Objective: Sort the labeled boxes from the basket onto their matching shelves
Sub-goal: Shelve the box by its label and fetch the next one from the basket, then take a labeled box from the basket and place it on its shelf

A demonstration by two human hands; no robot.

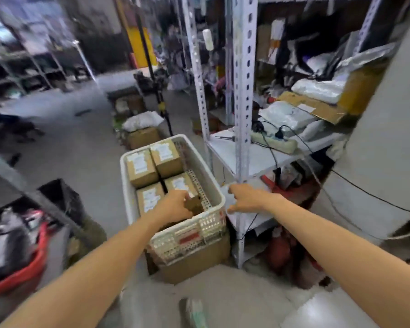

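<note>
L hand (173,205) is inside white basket (126,185) & grips brown box (195,206) at near corner. R hand (244,198), fingers spread, is just beside basket rim, near shelf (232,152).

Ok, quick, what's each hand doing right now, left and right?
Left hand: grip closed on a brown cardboard box in the white plastic basket.
Right hand: beside the basket, against something white and blurred; cannot tell.

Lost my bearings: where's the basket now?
Head view, centre: the basket sits on a cardboard carton, just left of the white shelf rack, with the left hand inside its near end.
</note>
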